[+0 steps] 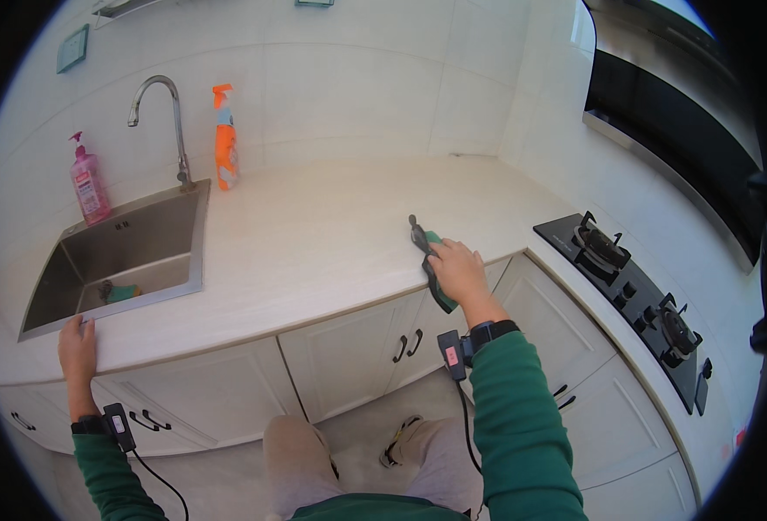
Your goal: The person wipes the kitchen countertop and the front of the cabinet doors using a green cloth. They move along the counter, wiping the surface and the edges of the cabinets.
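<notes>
Around the cloth [443, 295], sink [140, 230], orange sprayer [225, 146], stove [608, 285]

Two hands [77, 349], one cloth [441, 293]

One worktop [314, 226] carries one pink pump bottle [91, 187] and one orange spray bottle [226, 149], two in all. One sink [197, 256], one tap [178, 130] and one green sponge [124, 293] are in view. One hob [557, 231] has two burners [605, 253] and two knobs [625, 294]; one range hood [661, 122] shows. Seven cabinet handles [400, 349] and two wrist boxes [450, 347] are visible.

A crumpled dark-green cloth [437, 287] partly overhangs the countertop's front edge [349, 306].
</notes>
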Available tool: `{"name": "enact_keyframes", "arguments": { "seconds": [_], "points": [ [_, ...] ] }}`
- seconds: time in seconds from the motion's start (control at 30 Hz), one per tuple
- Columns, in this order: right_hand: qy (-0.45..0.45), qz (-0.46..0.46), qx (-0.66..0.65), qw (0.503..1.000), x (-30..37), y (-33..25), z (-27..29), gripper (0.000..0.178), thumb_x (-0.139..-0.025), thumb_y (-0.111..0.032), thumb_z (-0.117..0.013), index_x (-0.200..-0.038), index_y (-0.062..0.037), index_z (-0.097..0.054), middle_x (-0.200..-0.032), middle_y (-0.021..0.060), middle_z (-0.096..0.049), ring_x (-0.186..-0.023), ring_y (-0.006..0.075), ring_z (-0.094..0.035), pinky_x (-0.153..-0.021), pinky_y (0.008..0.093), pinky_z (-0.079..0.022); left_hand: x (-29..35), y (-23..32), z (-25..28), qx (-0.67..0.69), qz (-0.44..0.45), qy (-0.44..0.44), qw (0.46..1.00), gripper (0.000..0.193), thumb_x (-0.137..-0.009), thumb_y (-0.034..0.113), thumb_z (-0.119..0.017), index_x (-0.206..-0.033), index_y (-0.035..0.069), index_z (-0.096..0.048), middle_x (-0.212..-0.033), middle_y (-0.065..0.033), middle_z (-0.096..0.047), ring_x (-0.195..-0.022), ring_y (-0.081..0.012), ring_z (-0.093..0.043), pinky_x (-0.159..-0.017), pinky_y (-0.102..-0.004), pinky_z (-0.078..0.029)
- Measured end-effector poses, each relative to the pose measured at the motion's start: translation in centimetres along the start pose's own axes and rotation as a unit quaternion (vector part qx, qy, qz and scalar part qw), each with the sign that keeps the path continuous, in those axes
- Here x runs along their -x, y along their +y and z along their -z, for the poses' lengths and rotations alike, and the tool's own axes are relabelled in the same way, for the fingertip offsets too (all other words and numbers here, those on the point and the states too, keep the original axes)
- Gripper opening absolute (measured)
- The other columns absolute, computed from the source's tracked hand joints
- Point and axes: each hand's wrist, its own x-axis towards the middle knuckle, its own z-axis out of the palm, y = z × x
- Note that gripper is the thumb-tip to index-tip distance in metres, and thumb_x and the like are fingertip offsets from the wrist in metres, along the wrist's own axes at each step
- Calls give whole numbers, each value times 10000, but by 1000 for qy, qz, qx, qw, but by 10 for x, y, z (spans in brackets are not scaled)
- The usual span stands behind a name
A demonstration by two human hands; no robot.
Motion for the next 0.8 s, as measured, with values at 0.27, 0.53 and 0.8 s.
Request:
{"name": "enact_keyframes", "arguments": {
  "seconds": [0.27, 0.53, 0.8],
  "points": [
    [32, -2, 28, 999, -22, 53, -7, 332, -929, -325, -540, -1211, -177, -632, -1260, 51, -594, -1196, 256, -527, -1042, 597, -358, -9, -21, -7, 72, 12, -22, 997, 438, -958, 322, -545, -1233, -15, -592, -1224, -193, -620, -1151, -325, -578, -1003, -371, -420],
    [6, -29, 9, 1000, -57, 109, -13, 363, -932, -345, -528, -1243, -184, -625, -1308, 69, -581, -1247, 260, -506, -1050, 622, -332, -23, -65, -15, 170, 13, -43, 984, 439, -989, 293, -526, -1262, -49, -562, -1239, -175, -612, -1166, -245, -566, -1025, -320, -397],
    [-47, 11, 2, 999, -91, 168, -16, 410, -959, -343, -503, -1326, -170, -565, -1402, 99, -512, -1323, 290, -444, -1060, 647, -295, -33, -95, -10, 131, 10, -50, 990, 480, -1001, 314, -524, -1311, -52, -536, -1292, -156, -593, -1192, -215, -541, -1042, -305, -376]
  ]
}}
